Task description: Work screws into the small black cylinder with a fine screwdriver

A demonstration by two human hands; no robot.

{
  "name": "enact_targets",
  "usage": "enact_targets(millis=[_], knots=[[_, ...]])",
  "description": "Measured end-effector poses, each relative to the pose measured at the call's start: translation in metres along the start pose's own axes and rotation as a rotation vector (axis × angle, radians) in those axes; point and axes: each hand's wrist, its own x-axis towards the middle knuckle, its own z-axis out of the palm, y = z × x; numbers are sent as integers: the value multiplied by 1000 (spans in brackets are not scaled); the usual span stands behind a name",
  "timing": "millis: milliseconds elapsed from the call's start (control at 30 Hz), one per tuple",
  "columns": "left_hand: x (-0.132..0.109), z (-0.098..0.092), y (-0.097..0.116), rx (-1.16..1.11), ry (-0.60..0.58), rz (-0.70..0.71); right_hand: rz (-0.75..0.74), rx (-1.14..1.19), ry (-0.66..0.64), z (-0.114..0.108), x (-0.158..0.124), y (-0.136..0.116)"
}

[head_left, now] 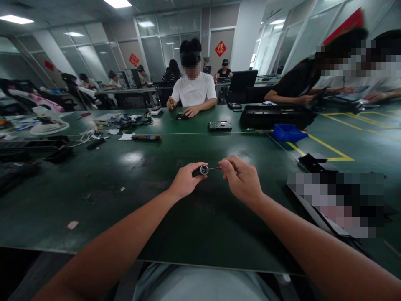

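Note:
My left hand (184, 181) is closed on a small dark round part (204, 169) with a silvery rim, pinched between thumb and fingers above the table. Its exact kind is too small to make out. Facing it, my right hand (243, 179) is closed round a screwdriver (214, 168); the thin shaft and a bit of red by the fingers show, while most of the handle is hidden. The shaft points left and its tip reaches the side of the round part. Whether the tip sits in a screw, I cannot tell.
On the green table (125, 213) lie a hard drive (220, 125), a blue bin (288, 133), a black tray (277, 116) and a dark tool (146, 137). Cables and a white fan grille (49, 126) lie at left. A person (194, 90) works opposite; others sit at right.

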Motion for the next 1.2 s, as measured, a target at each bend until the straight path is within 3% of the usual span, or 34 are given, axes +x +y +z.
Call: enact_targets(millis=[667, 1200], knots=[[2, -2, 2, -25, 32, -51, 76, 43, -36, 0, -1, -4], [1, -2, 1, 8, 3, -5, 108, 25, -44, 1, -1, -4]])
